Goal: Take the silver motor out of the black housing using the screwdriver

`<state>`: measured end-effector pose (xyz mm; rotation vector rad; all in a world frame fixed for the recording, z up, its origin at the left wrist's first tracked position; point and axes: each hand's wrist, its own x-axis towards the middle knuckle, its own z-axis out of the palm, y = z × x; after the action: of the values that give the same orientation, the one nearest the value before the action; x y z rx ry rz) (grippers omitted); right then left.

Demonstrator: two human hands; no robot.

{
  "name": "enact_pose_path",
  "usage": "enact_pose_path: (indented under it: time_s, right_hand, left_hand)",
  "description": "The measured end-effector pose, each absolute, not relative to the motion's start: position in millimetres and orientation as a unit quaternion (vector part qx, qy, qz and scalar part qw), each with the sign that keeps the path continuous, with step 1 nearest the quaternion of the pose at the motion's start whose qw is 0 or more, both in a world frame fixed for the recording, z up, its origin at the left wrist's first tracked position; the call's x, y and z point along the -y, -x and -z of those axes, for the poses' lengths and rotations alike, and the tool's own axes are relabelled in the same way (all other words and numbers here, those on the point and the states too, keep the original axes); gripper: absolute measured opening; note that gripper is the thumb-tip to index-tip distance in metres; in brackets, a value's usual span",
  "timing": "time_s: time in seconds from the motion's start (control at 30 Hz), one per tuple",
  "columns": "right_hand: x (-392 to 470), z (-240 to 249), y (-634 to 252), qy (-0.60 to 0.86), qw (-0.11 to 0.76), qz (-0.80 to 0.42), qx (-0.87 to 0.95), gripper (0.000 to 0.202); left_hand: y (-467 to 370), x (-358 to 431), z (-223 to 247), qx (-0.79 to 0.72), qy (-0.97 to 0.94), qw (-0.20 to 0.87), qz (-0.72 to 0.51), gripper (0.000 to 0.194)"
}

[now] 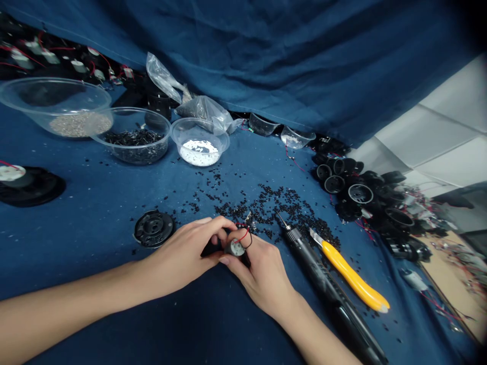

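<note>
Close together over the blue cloth, my left hand [198, 241] and my right hand [262, 261] both close around a small grey motor [236, 247] with red and black wires. Dark parts below and beside the motor are mostly covered by my fingers. A round black plastic piece [153, 229] lies flat to the left of my left hand. To the right of my right hand is a black electric screwdriver [323, 284], its bit pointing away from me. Next to it rests a yellow-handled utility knife [353, 276]. Small black bits [274, 203] are scattered just beyond my hands.
Clear bowls hold screws [76, 124], black pieces [135, 139] and white pieces [200, 152] at the back left. A motor on a black base [26, 185] stands far left. Black cup-shaped parts [359, 193] pile up at right, near a wired motor [414, 280]. Plastic bags [207, 109] lie behind.
</note>
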<state>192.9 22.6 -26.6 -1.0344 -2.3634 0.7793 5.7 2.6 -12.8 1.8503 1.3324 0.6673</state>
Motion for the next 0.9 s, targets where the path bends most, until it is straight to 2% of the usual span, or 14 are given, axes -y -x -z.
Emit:
enact_pose_path:
  time_s: [0.17, 0.5, 0.9]
  right_hand:
    - [-21.4, 24.6, -193.3, 0.390, 0.197, -0.290, 0.851, 0.015]
    - [-20.7, 29.5, -189.7, 0.388, 0.237, -0.316, 0.833, 0.014]
    - [-17.7, 28.2, -189.8, 0.382, 0.243, -0.268, 0.850, 0.011]
  left_hand:
    - [-5.3, -1.6, 13.6, -0.524, -0.714, 0.381, -0.265, 0.038]
    - [-9.7, -0.7, 19.5, -0.542, -0.707, 0.380, -0.251, 0.039]
    - [-7.1, -1.5, 24.3, -0.524, -0.712, 0.373, -0.280, 0.044]
